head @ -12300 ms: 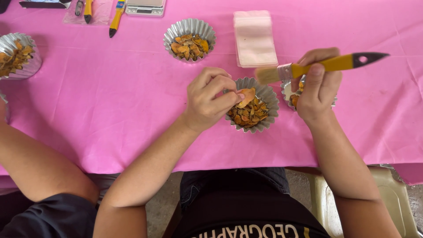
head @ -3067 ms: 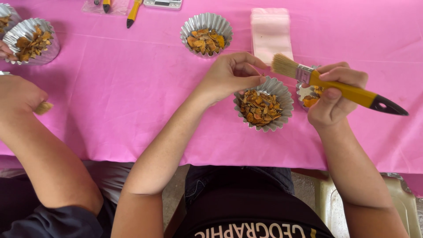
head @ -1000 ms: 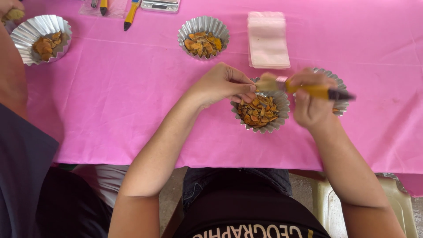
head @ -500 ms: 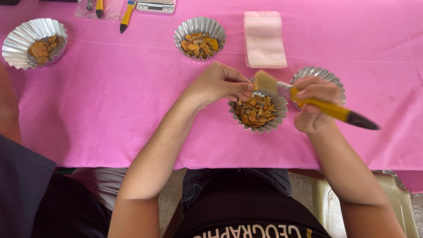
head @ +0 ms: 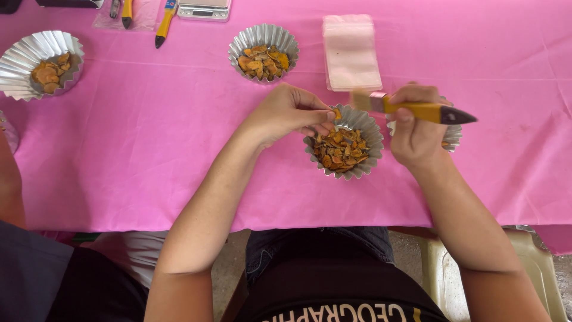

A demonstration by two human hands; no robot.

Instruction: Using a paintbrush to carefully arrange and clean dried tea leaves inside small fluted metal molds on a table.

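Orange dried slice (head: 336,113) was pinched in the left hand (head: 286,113) above the near foil cup (head: 342,143), while the right hand (head: 417,125) gripped a yellow-handled brush (head: 411,107) beside it; brushing that slice clean seemed underway, needing light strokes.

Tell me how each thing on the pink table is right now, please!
Left hand: pinching one orange chip.
Orange chip: held above the near foil cup.
Right hand: gripping a brush.
Brush: raised, bristles toward the chip.
Near foil cup: upright, full of chips.
Far foil cup: upright, partly filled.
Left foil cup: upright, few chips.
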